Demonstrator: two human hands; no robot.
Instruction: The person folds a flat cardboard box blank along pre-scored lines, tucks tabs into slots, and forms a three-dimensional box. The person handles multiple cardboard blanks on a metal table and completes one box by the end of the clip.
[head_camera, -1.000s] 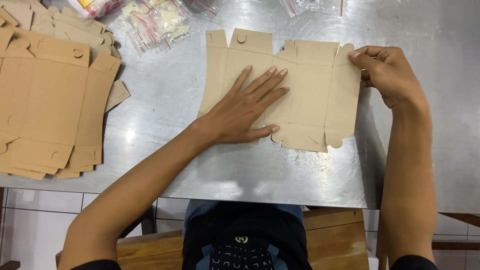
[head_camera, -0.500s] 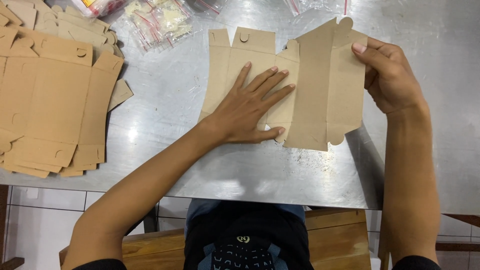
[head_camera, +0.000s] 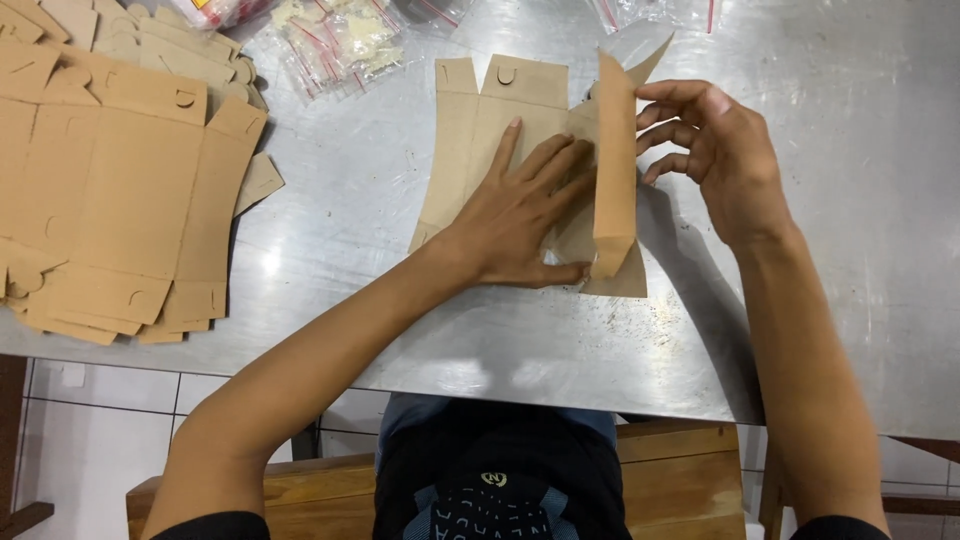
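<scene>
The left hand (head_camera: 520, 215) is laid flat and open, palm down, fingers spread, on the box blank (head_camera: 500, 135); nothing is gripped by it, the cardboard is only pressed to the bench (head_camera: 840, 250). Its fingertips are pointed up and to the right, towards the fold line, and its thumb is stretched along the blank's near edge.

Just to the right, the flap (head_camera: 613, 165) of the same blank is raised on edge, nearly upright, so that its narrow side is seen from above. It is pinched near its top by the right hand (head_camera: 715, 150), whose fingers are curled loosely against the flap's right face, with the thumb uppermost; the hand is partly closed on the cardboard. A further strip of the blank is seen flat under the flap, at its near end.

The blank is placed on the middle of the steel bench, its notched tabs turned away from the person.

Well apart, at the left end of the bench, a stack (head_camera: 110, 190) of flat blanks of the same brown cardboard is spread. Beyond it, at the far edge, clear bags (head_camera: 335, 40) of small pale pieces are laid
</scene>
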